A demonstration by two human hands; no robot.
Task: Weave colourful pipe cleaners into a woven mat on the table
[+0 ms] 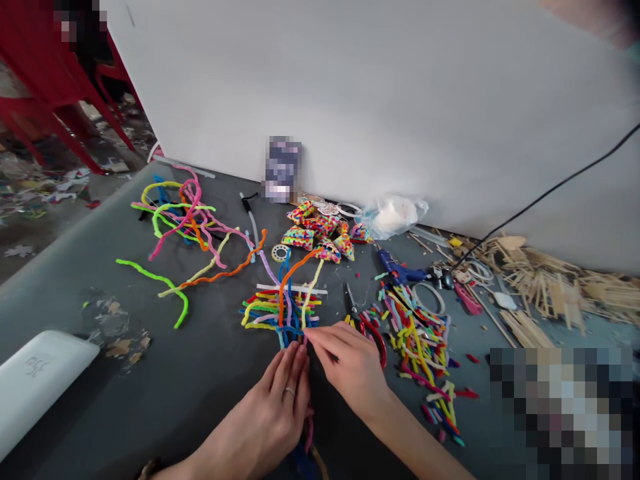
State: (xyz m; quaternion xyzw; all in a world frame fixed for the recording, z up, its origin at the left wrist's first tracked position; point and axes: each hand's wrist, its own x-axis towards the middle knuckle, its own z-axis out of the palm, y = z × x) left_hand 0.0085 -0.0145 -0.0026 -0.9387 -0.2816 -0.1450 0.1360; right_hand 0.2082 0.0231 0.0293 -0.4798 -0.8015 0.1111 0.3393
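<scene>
A woven patch of colored pipe cleaners [270,308] lies on the dark table, with horizontal strands crossing longer vertical ones. My left hand [280,400] rests over the near ends, its fingers together and closed on the pipe cleaners; strands show again below it. At the patch's near edge, my right hand [350,360] pinches a strand between thumb and fingertips; a pale yellow pipe cleaner [311,287] runs up from there. An orange pipe cleaner [285,280] also extends past the far edge. A thin white stick [292,289] lies across the patch's far side.
Loose long pipe cleaners [187,213] lie at left, near a white device [43,373]. Scissors [367,327], cut pieces [420,333] and a blue glue gun [400,268] are on the right. Patterned pouches [320,225], a plastic bag [395,215] and wooden sticks [540,287] lie along the wall.
</scene>
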